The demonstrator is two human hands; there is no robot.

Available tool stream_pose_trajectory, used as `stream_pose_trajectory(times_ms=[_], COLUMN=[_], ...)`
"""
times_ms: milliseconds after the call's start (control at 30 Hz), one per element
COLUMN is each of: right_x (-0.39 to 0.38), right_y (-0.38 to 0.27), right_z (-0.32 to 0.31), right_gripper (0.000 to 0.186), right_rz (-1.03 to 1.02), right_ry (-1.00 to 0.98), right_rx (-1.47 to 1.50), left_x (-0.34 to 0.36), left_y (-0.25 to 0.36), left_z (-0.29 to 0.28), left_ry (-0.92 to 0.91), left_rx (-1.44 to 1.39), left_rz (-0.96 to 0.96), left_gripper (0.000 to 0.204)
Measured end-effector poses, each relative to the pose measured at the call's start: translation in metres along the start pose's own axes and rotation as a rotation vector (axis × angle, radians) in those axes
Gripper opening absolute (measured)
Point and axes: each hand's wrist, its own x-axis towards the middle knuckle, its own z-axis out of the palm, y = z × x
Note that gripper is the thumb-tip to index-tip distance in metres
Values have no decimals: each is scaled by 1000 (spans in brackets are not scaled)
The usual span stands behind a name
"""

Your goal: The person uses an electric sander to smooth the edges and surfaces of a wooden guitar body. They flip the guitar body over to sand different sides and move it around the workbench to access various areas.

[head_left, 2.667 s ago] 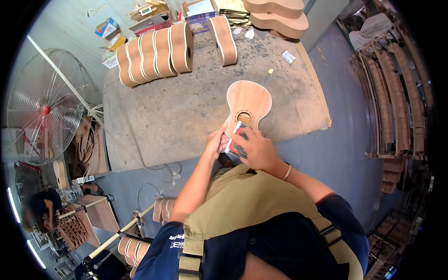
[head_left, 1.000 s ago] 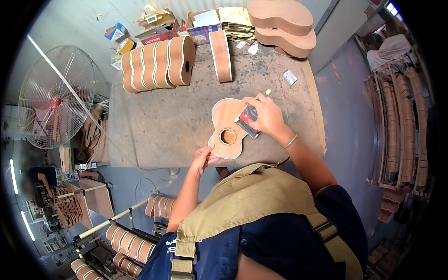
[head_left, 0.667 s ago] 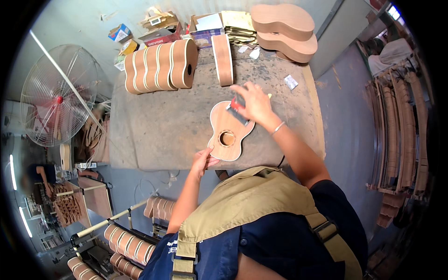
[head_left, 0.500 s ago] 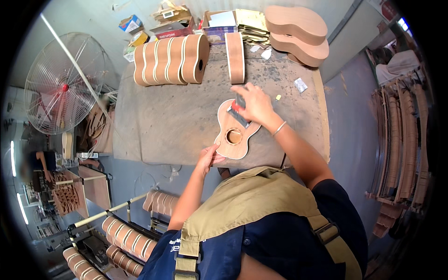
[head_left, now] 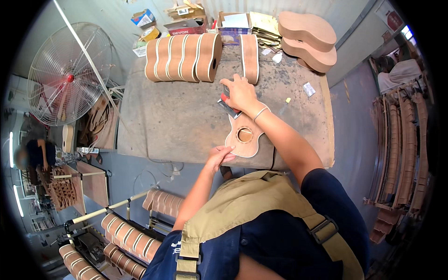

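A small ukulele body (head_left: 250,146) of light wood, with pale edging and a round soundhole, lies on the worktable (head_left: 177,112) near its front edge. My left hand (head_left: 218,157) grips the near left rim, thumb on top. My right hand (head_left: 241,94) is closed around a red-and-black handheld sander (head_left: 227,108). Its flat grey base overlaps the far left edge of the body and juts out past it. The hand hides most of the tool and part of the body's far end.
Several ukulele bodies (head_left: 182,58) stand in a row at the back left, beside a single one (head_left: 250,58). Two larger guitar-shaped bodies (head_left: 308,30) are stacked at the back right. Boxes (head_left: 186,27) line the wall. A large fan (head_left: 70,77) stands left; racks hold more bodies (head_left: 128,233).
My right hand has slid the sander leftward and away across the far end of the ukulele body. My left hand keeps its grip. The whole view has shifted slightly.
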Motion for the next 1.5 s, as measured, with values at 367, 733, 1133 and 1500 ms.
stream_pose_trajectory(times_ms=[367, 733, 1133, 1500], right_x=[-6, -54, -168, -167], right_y=[2, 61, 28, 174], right_z=[-9, -49, -53, -61], right_gripper=[47, 43, 55, 58], right_rz=[50, 200, 114, 332], right_ry=[-23, 69, -2, 223], right_rx=[64, 33, 167, 198], left_x=[1, -6, -10, 1], left_y=[-2, 5, 4, 26], left_z=[-4, 1, 1, 34], left_ry=[-98, -68, 0, 148], left_rx=[77, 105, 68, 139], left_rz=[2, -11, 4, 216], left_gripper=[27, 26, 29, 51])
